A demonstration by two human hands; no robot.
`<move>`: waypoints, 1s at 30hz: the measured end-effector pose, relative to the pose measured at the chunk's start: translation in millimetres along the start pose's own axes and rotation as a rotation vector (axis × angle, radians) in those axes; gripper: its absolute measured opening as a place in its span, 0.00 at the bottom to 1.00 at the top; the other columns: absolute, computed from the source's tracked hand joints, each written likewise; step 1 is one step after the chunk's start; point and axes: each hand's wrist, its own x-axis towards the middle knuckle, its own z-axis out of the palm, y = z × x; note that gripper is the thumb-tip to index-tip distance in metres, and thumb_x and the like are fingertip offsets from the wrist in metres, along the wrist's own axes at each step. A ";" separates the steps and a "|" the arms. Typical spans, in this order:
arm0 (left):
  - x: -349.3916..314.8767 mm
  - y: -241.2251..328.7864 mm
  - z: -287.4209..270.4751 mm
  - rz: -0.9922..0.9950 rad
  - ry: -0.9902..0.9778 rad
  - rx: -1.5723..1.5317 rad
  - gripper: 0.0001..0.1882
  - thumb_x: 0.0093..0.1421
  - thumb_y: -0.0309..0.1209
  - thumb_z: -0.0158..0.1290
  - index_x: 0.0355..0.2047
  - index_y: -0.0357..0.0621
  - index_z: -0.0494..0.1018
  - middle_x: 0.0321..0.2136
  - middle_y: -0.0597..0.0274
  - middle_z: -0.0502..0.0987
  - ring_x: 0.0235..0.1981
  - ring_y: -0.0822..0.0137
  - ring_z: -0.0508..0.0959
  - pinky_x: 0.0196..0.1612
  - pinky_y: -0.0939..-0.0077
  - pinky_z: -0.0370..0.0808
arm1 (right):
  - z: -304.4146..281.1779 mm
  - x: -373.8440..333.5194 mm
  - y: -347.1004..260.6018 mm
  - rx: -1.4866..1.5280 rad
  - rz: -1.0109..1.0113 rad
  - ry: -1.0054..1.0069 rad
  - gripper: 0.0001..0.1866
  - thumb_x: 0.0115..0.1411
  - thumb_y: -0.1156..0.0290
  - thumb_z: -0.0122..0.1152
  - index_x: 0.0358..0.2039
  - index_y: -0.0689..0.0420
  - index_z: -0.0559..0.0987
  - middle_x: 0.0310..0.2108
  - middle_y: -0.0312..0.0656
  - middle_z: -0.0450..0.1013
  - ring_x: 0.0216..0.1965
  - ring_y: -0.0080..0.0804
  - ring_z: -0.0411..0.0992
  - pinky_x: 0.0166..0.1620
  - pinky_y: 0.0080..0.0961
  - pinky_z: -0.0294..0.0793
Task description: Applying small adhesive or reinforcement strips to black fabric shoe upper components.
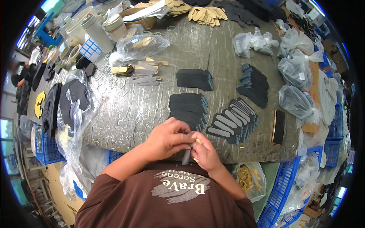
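Crowded workshop, plastic bags and blue crates round the rim; middle of view taken up by a worktop [148, 114] under wrinkled, shiny sheeting. Landmark for all places: the fanned stack [232, 121] of dark fabric pieces, grey strips showing on its upper faces.

Just left of the fanned stack and nearer the body, both hands meet at the worktop's near edge. Left hand [169, 138]: thumb and forefinger pinching the upper end of a dark grey strip [186, 156], whose free end hangs down. Right hand [205, 152]: fingers pressed together, apparently on that same end (small yellow bits show among them; their nature I cannot tell).

Progress, as judged from the layout: the fanned stack looks like the finished share, a strip on each face that shows. Apparently left over: the plain near stack [186, 108] beside it on the left, the plain far stack [194, 79] beyond that, and the right-hand stack [254, 85] beyond the fan, none showing strips. Loose strips [146, 72] lie well off to its far left, so supply remains. A clear bag of yellow scraps [251, 182], nearer the body than the fan, suggests plenty handled. Phone [278, 127] just right of the fan.
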 end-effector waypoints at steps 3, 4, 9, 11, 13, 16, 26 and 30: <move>-7.1 0.7 -8.2 0.142 -0.060 0.125 0.08 0.46 0.27 0.61 0.27 0.49 0.75 0.32 0.67 0.75 0.28 0.59 0.73 0.26 0.72 0.72 | 4.7 0.0 3.2 0.047 -0.067 0.067 0.03 0.60 0.75 0.41 0.32 0.54 0.66 0.26 0.39 0.65 0.17 0.14 0.54 0.20 0.13 0.55; -11.0 -3.0 -8.4 0.142 -0.061 0.125 0.08 0.46 0.27 0.61 0.27 0.49 0.75 0.32 0.67 0.75 0.28 0.59 0.73 0.26 0.72 0.72 | 5.4 0.1 2.2 0.201 -0.102 0.130 0.04 0.59 0.74 0.40 0.31 0.54 0.66 0.27 0.42 0.66 0.16 0.16 0.54 0.19 0.13 0.55; -36.0 -29.1 -16.9 -0.630 0.236 -0.197 0.04 0.53 0.25 0.58 0.26 0.40 0.73 0.20 0.64 0.74 0.22 0.72 0.74 0.27 0.79 0.70 | -37.6 -1.9 -7.2 0.355 -0.342 0.272 0.01 0.57 0.74 0.44 0.31 0.55 0.65 0.24 0.41 0.66 0.16 0.19 0.56 0.20 0.15 0.57; -35.9 -38.6 -19.0 -0.893 0.155 -0.342 0.06 0.56 0.27 0.57 0.26 0.38 0.74 0.18 0.69 0.73 0.21 0.79 0.72 0.26 0.82 0.69 | -36.3 -5.3 -2.6 -0.538 -0.449 0.460 0.06 0.54 0.77 0.55 0.32 0.56 0.70 0.21 0.36 0.66 0.18 0.24 0.63 0.21 0.21 0.63; -29.0 -39.6 -17.7 -0.910 0.114 -0.299 0.05 0.55 0.26 0.57 0.26 0.38 0.75 0.18 0.70 0.73 0.20 0.80 0.71 0.24 0.83 0.68 | -28.2 3.7 -0.1 -0.950 -0.637 0.382 0.10 0.51 0.76 0.60 0.34 0.56 0.72 0.19 0.35 0.65 0.19 0.27 0.66 0.22 0.24 0.64; -21.2 -38.4 -17.3 -0.950 0.064 -0.247 0.04 0.54 0.26 0.58 0.25 0.38 0.75 0.18 0.72 0.73 0.19 0.81 0.70 0.22 0.85 0.66 | -22.3 5.4 4.1 -1.500 -0.771 0.239 0.15 0.46 0.72 0.64 0.37 0.56 0.78 0.18 0.37 0.64 0.22 0.35 0.68 0.24 0.30 0.67; -19.1 -40.1 -15.5 -0.971 0.028 -0.187 0.04 0.53 0.26 0.58 0.25 0.37 0.76 0.17 0.70 0.74 0.18 0.80 0.71 0.22 0.84 0.69 | -21.8 10.2 7.6 -1.745 -0.812 0.183 0.09 0.47 0.74 0.58 0.31 0.58 0.78 0.35 0.36 0.72 0.22 0.28 0.67 0.24 0.27 0.68; -21.4 -41.5 -11.9 -0.945 0.043 -0.157 0.05 0.53 0.26 0.58 0.25 0.37 0.76 0.17 0.69 0.74 0.18 0.79 0.72 0.22 0.83 0.68 | -22.1 10.3 6.2 -1.839 -0.809 0.094 0.06 0.47 0.74 0.58 0.28 0.59 0.77 0.48 0.36 0.72 0.21 0.26 0.66 0.24 0.25 0.68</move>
